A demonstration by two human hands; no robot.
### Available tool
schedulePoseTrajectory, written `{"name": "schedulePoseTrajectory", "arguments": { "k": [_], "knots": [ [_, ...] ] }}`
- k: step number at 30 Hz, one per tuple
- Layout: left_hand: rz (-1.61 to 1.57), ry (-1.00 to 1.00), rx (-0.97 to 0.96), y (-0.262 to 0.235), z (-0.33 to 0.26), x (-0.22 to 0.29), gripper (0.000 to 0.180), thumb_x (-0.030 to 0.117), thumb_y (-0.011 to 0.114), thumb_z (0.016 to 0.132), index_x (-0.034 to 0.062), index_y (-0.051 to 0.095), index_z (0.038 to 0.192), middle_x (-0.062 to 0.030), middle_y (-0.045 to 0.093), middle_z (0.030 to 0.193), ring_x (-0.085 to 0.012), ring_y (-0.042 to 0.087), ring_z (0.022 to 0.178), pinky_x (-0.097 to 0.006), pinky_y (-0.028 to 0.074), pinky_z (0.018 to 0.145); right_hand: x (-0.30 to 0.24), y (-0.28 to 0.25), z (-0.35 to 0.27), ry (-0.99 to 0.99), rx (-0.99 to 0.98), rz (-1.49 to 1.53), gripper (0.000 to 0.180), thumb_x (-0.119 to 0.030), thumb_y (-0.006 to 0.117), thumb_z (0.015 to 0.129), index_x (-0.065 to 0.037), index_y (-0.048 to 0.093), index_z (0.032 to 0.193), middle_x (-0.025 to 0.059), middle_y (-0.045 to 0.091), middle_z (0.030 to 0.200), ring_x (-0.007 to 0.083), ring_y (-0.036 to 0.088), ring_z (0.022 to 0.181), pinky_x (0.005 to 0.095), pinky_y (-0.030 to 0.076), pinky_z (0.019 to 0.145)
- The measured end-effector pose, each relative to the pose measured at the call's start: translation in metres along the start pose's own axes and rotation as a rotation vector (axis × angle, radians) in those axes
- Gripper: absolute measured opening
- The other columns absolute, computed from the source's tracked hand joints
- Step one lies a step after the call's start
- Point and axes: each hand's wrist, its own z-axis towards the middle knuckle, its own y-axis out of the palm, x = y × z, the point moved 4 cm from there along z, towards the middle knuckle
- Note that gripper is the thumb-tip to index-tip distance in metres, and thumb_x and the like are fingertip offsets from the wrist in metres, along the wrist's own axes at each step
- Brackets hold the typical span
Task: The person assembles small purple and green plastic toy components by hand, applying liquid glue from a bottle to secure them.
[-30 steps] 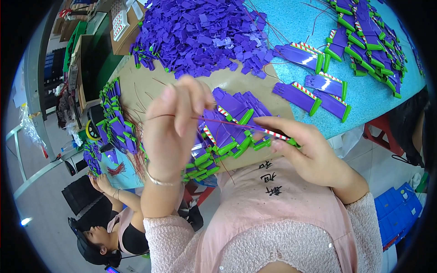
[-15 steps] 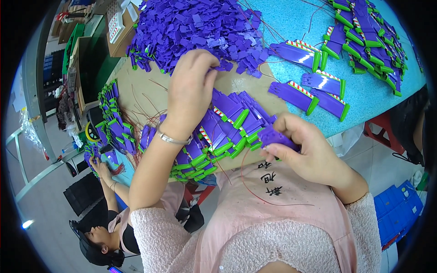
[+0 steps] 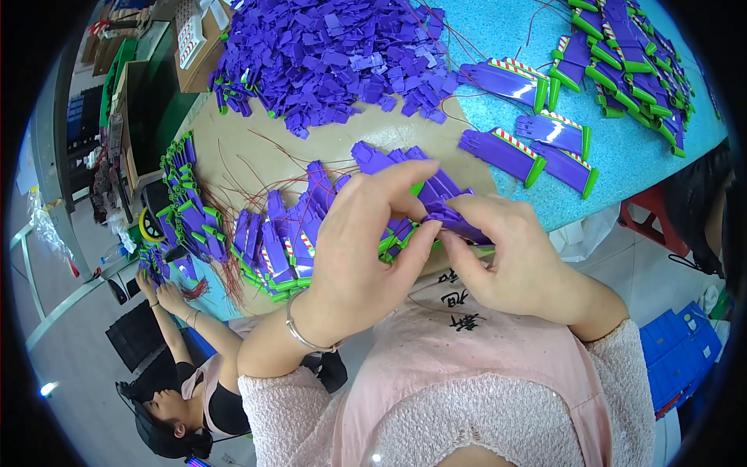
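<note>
In front of my chest, my left hand [image 3: 362,241] and my right hand [image 3: 513,253] meet at a purple plastic wing part [image 3: 461,222]. My right hand grips it between thumb and fingers. The thumb and a finger of my left hand are pinched at its left end, with a bit of purple between them; the index finger is stretched out above. My fingers partly hide the part. Behind my hands lie rows of purple wings [image 3: 272,226] with green ends and red-and-white striped edges. Thin red wires [image 3: 257,167] trail from these.
A large heap of small purple plastic pieces [image 3: 334,58] lies at the back. Finished-looking wings [image 3: 502,156] and a bigger pile [image 3: 634,74] rest on the blue tabletop [image 3: 482,35] at right. A co-worker [image 3: 179,405] handles parts at left. Blue crates [image 3: 677,358] stand on the floor.
My left hand has come back from the heap of small pieces to the part in my right hand. My right hand has stayed nearly in place.
</note>
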Motion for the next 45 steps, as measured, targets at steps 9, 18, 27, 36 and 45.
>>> {"name": "schedulePoseTrajectory", "arguments": {
  "k": [9, 18, 27, 36, 45],
  "knots": [
    [-0.267, -0.125, -0.065, 0.010, -0.001, -0.014, 0.010, 0.004, 0.065, 0.083, -0.0008, 0.061, 0.090, -0.0119, 0.059, 0.082, -0.0267, 0.058, 0.080, -0.034, 0.045, 0.070, -0.003, -0.002, -0.001, 0.051, -0.034, -0.057, 0.013, -0.012, 0.063, 0.082, -0.002, 0.057, 0.076, 0.0163, 0.056, 0.062, 0.0322, 0.057, 0.053, 0.0407, 0.041, 0.049],
    [0.066, -0.156, -0.041, -0.010, 0.008, -0.039, 0.014, 0.010, 0.052, 0.094, -0.0018, 0.059, 0.092, -0.0133, 0.057, 0.087, -0.0287, 0.057, 0.085, -0.033, 0.045, 0.078, 0.001, -0.022, 0.009, -0.102, 0.059, -0.112, 0.027, -0.011, 0.071, 0.077, -0.001, 0.062, 0.101, 0.0151, 0.060, 0.086, 0.0333, 0.058, 0.084, 0.0402, 0.044, 0.074],
    [0.509, -0.075, 0.374, -0.090, 0.030, -0.145, 0.014, -0.001, 0.059, 0.082, 0.0046, 0.061, 0.094, -0.0150, 0.057, 0.096, -0.0345, 0.057, 0.089, -0.042, 0.047, 0.076, 0.025, -0.029, 0.007, 0.038, 0.228, -0.833, 0.048, 0.002, 0.069, 0.072, -0.002, 0.053, 0.117, 0.0148, 0.056, 0.100, 0.0323, 0.055, 0.097, 0.0416, 0.041, 0.085],
    [0.717, 0.146, 0.109, -0.100, 0.042, -0.156, 0.015, 0.000, 0.067, 0.078, 0.0047, 0.061, 0.092, -0.0103, 0.056, 0.102, -0.0307, 0.058, 0.094, -0.037, 0.047, 0.080, 0.018, -0.015, 0.005, 0.192, 0.103, 0.437, 0.020, -0.008, 0.056, 0.094, 0.004, 0.051, 0.110, 0.0075, 0.060, 0.079, 0.0109, 0.057, 0.063, 0.0245, 0.047, 0.060],
    [-0.328, -0.231, 0.352, -0.099, 0.037, -0.171, 0.011, 0.008, 0.062, 0.091, 0.0026, 0.057, 0.100, -0.0086, 0.066, 0.096, -0.0196, 0.062, 0.087, -0.028, 0.048, 0.078, 0.021, -0.010, 0.003, 0.264, 0.041, 0.466, 0.015, -0.007, 0.055, 0.094, 0.002, 0.053, 0.106, 0.0042, 0.058, 0.080, 0.0091, 0.057, 0.065, 0.0225, 0.046, 0.060]
  ]
}}
